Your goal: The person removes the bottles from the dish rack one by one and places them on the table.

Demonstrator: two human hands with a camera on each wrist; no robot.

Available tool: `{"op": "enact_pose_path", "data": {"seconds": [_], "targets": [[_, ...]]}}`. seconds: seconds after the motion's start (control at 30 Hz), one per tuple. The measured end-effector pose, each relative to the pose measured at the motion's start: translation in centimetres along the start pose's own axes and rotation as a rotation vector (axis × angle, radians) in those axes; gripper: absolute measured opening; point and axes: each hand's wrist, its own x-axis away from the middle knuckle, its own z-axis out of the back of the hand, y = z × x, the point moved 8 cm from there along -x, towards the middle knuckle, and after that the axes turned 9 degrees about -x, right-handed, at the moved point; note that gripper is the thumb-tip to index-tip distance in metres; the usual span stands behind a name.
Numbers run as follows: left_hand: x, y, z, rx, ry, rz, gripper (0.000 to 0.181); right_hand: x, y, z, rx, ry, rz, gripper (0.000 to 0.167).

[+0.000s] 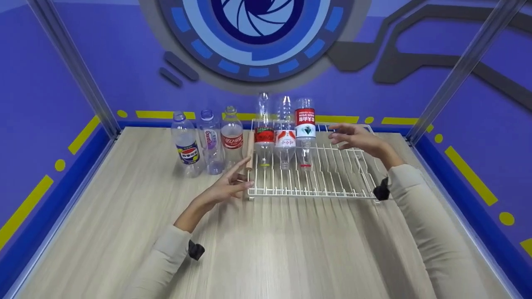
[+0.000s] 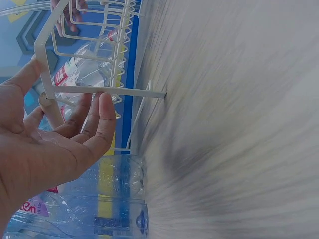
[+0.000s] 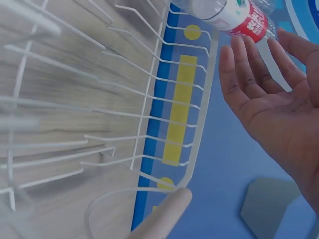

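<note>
1. We see a white wire rack [image 1: 316, 197] on the pale wooden table [image 1: 257, 249], toward the far side and right of the middle
2. Our left hand [image 1: 222, 189] is at the rack's left near corner, thumb and fingers spread apart; the index finger reaches along the left side by the wooden handle [image 1: 250, 149], and the left wrist view shows fingertips touching the frame
3. Our right hand [image 1: 357, 139] hangs above the right part of the rack, fingers apart and gently bent, pinching nothing, just right of the bottle with the red-and-white label [image 1: 305, 124]
4. That bottle stands in the rack, a red ring at its lower end; to its left we have the bottle with the white-and-red label [image 1: 285, 137], then the bottle with the red-and-black label [image 1: 264, 135], all three in the rack's left half
5. Left of the rack we find three more bottles upright on the table: the bottle with the blue label [image 1: 188, 153] furthest left, the bottle with the purple label [image 1: 211, 143] between, and the bottle with the red label [image 1: 232, 141] nearest the rack
6. Behind everything, we face a purple-blue wall [image 1: 124, 83] on the far side
</note>
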Motion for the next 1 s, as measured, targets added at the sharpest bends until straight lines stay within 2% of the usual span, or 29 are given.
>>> {"op": "enact_pose_path", "data": {"seconds": [0.23, 0.5, 0.7, 0.8, 1.0], "targets": [[-0.1, -0.2, -0.2, 0.018, 0.005, 0.000, 0.081, -1.8, 1.6, -1.8, 0.080, -0.065, -0.146, 0.059], [-0.1, -0.3, 0.1, 0.045, 0.027, 0.022, 0.082, -3.4, 2.3, -4.3, 0.175, -0.192, -0.355, 0.086], [-0.1, -0.2, 0.1, 0.043, 0.015, 0.007, 0.082, -4.6, 2.4, -5.5, 0.194, -0.207, -0.459, 0.103], [-0.1, -0.1, 0.0, 0.027, 0.006, -0.005, 0.081, -4.9, 2.4, -5.9, 0.189, -0.207, -0.480, 0.101], [-0.1, -0.1, 0.1, 0.012, 0.014, -0.007, 0.082, -5.4, 2.3, -6.5, 0.193, -0.224, -0.483, 0.082]]}}
